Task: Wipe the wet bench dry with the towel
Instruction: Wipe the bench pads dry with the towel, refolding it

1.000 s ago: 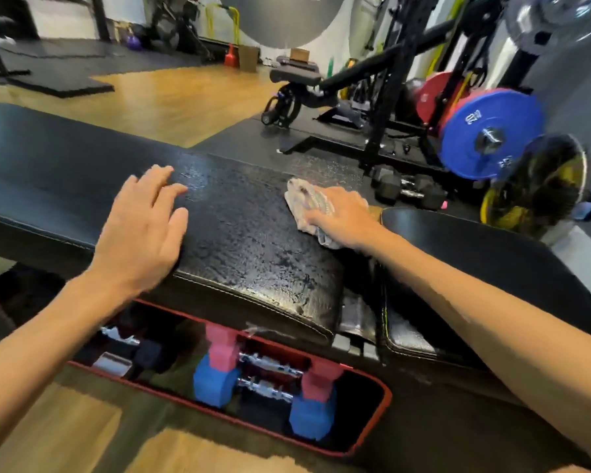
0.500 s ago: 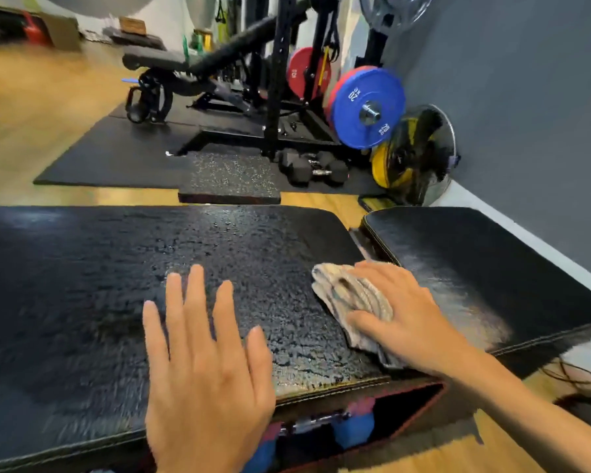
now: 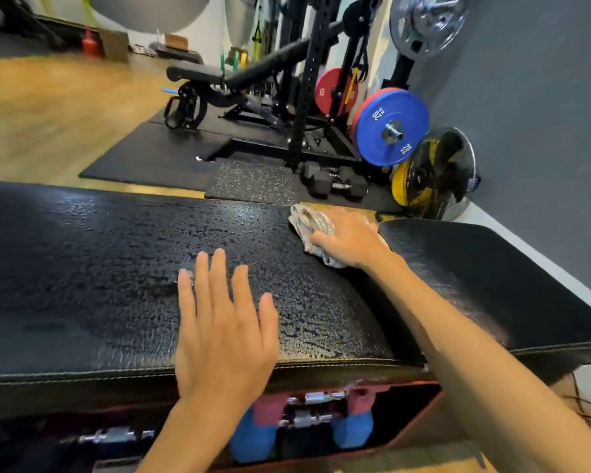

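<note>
The right hand (image 3: 350, 238) is pressing the bunched towel (image 3: 309, 223) onto the far right corner of the wet bench (image 3: 116, 254), fingers curled over it. The left hand (image 3: 224, 322) is lying flat, fingers spread, near the front edge (holding nothing). The pad's long axis is running leftward, so the beaded water is lying mostly left of the towel.

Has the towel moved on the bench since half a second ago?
Yes. The right hand has pushed the towel from the near edge to the far edge of the bench, beside the pad gap.
</note>
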A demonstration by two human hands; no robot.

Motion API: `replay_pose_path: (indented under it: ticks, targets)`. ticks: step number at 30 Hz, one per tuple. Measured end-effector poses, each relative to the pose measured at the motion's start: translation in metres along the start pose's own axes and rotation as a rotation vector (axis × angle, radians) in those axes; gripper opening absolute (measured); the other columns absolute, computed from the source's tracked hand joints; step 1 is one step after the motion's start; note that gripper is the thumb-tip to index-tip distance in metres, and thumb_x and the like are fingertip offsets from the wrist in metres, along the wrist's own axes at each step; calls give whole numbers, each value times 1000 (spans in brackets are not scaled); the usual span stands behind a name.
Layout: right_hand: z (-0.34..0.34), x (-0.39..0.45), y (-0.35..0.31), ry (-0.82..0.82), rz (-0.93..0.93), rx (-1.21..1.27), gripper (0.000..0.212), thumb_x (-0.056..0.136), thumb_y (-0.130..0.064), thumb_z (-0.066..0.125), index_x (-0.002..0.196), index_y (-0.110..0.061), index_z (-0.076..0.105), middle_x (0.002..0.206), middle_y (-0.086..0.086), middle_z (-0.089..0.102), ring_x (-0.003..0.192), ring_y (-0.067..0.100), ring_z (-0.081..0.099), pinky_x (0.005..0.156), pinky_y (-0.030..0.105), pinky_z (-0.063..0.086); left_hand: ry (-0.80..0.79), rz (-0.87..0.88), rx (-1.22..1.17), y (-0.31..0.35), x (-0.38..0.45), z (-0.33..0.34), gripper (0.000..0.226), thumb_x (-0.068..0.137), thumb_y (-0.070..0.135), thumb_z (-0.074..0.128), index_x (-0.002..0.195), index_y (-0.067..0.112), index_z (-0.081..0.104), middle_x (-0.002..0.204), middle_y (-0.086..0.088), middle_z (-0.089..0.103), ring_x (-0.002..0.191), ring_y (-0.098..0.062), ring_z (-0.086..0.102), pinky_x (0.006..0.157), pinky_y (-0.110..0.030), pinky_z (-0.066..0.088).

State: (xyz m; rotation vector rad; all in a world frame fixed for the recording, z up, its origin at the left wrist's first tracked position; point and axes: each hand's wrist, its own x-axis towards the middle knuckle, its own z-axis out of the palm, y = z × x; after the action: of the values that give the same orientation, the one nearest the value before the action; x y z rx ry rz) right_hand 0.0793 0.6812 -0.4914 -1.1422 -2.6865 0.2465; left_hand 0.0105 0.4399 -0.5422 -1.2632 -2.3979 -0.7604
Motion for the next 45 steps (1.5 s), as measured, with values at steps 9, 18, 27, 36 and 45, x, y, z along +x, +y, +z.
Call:
replay_pose_path:
  ticks: [9, 18, 27, 36, 45]
  targets:
    - [-6, -122, -3, 14, -69, 3, 75, 75, -66, 30, 144, -39, 42, 143, -13, 44, 132, 18, 32, 106, 56, 31, -111, 437, 124, -6, -8, -12, 63, 98, 42, 26, 136, -1, 51, 152, -23, 34, 145, -37, 25, 117, -54, 19]
    - [-2, -142, -6, 79, -57, -9, 67, 81, -74, 33, 139, -42, 45, 135, -17, 46, 129, 15, 35, 101, 51, 33, -137, 453, 182, -9, 3, -15, 67, 97, 48, 27, 142, 3, 45, 154, -24, 30, 146, -38, 20, 117, -56, 18]
    - [14, 26, -25, -2, 39, -101, 68, 86, -68, 41, 144, -33, 43, 148, 0, 43, 138, 32, 32, 102, 59, 27, -145, 428, 206, -9, 4, -14, 68, 95, 53, 30, 141, 5, 48, 152, -22, 34, 145, -39, 25, 114, -60, 24]
    - [18, 60, -33, -3, 35, -131, 62, 86, -67, 40, 135, -30, 51, 140, 5, 49, 132, 35, 38, 103, 57, 30, -101, 380, 89, -17, 4, -6, 66, 90, 50, 41, 129, -1, 57, 137, -21, 52, 133, -38, 44, 110, -56, 33]
    - [13, -31, -49, 6, -63, -129, 65, 86, -69, 42, 143, -37, 44, 145, -3, 46, 135, 30, 36, 103, 57, 30, -120, 361, 50, -14, 1, -12, 60, 91, 49, 38, 124, 3, 58, 128, -15, 57, 124, -33, 51, 109, -53, 33]
